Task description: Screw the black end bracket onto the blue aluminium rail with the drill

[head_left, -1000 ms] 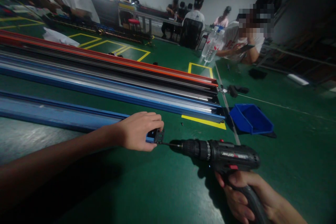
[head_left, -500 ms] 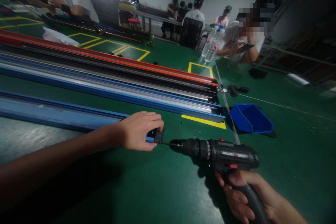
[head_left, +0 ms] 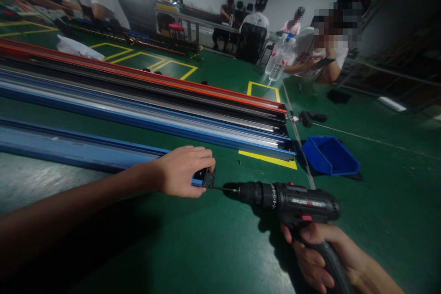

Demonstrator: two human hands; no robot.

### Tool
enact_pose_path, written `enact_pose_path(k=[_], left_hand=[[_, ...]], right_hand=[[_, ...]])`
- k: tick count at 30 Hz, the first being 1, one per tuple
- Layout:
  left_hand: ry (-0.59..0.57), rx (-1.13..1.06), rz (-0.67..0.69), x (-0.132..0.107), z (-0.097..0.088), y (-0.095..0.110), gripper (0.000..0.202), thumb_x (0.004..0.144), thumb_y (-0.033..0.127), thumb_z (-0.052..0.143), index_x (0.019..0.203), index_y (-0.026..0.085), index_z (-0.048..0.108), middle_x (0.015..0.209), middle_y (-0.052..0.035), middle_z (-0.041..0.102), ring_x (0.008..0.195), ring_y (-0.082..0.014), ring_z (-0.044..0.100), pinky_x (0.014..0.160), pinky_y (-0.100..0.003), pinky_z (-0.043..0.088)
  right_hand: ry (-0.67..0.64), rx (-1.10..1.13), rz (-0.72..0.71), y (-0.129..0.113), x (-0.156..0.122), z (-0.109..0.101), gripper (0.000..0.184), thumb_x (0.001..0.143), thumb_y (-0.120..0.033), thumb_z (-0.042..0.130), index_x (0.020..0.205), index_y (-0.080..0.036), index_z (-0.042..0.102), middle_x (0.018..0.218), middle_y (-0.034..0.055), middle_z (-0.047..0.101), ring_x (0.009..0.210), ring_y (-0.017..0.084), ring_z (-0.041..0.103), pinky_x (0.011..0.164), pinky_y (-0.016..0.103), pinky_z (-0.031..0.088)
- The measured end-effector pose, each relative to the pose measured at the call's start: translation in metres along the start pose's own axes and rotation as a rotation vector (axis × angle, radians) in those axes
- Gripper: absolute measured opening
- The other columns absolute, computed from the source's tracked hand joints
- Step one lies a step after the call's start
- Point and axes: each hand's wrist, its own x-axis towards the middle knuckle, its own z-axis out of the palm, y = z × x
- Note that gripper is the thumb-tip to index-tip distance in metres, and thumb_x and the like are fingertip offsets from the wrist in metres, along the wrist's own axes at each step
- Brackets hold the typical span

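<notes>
Left hand [head_left: 184, 172]: gripped the end of a blue rail [head_left: 86, 150], which lay on the green surface [head_left: 200, 243], a black end piece [head_left: 211, 177] at its tip. Right hand [head_left: 315, 257]: held a black drill [head_left: 296, 202] by the handle, its bit [head_left: 223, 189] at the end piece. Blue bin [head_left: 316, 158]: stood beyond the drill.

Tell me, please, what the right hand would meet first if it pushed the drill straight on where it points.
Its drill bit would likely meet the black end piece at the end of the blue rail held by the left hand; actual contact is unclear.
</notes>
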Motion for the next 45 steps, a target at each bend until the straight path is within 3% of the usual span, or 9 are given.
enact_pose_path(k=[14, 26, 39, 45], left_hand=[[-0.019, -0.026, 0.008, -0.001, -0.001, -0.001, 0.026, 0.080, 0.034, 0.069, 0.101, 0.022, 0.062, 0.100, -0.0035, 0.062, 0.092, -0.0227, 0.057, 0.081, -0.036, 0.040], [-0.031, -0.014, 0.001, -0.001, -0.002, 0.001, 0.026, 0.080, 0.033, 0.070, 0.101, 0.021, 0.061, 0.101, -0.0038, 0.062, 0.093, -0.0236, 0.058, 0.082, -0.036, 0.040], [-0.017, -0.005, 0.002, -0.001, 0.000, 0.000, 0.025, 0.079, 0.033, 0.070, 0.100, 0.022, 0.061, 0.098, -0.0030, 0.061, 0.091, -0.0230, 0.057, 0.080, -0.036, 0.041], [-0.026, -0.001, -0.001, 0.000, 0.000, 0.000, 0.024, 0.080, 0.034, 0.069, 0.099, 0.022, 0.061, 0.098, -0.0032, 0.060, 0.091, -0.0228, 0.057, 0.080, -0.036, 0.040]], right_hand=[[-0.036, 0.020, -0.035, 0.004, 0.001, -0.005, 0.027, 0.089, -0.033, 0.059, 0.104, -0.012, 0.066, 0.055, -0.0050, 0.052, 0.036, 0.008, 0.044, 0.046, 0.025, 0.050], [0.010, -0.083, 0.032, -0.021, -0.005, 0.024, 0.025, 0.093, -0.030, 0.060, 0.105, -0.010, 0.067, 0.056, -0.0041, 0.056, 0.039, 0.008, 0.049, 0.052, 0.023, 0.048], [0.007, -0.092, 0.046, -0.022, -0.005, 0.024, 0.023, 0.094, -0.030, 0.058, 0.104, -0.010, 0.066, 0.058, -0.0037, 0.057, 0.040, 0.008, 0.049, 0.052, 0.023, 0.049], [-0.022, -0.062, -0.014, -0.009, -0.003, 0.011, 0.025, 0.093, -0.029, 0.057, 0.104, -0.010, 0.068, 0.056, -0.0030, 0.055, 0.037, 0.008, 0.047, 0.048, 0.023, 0.050]])
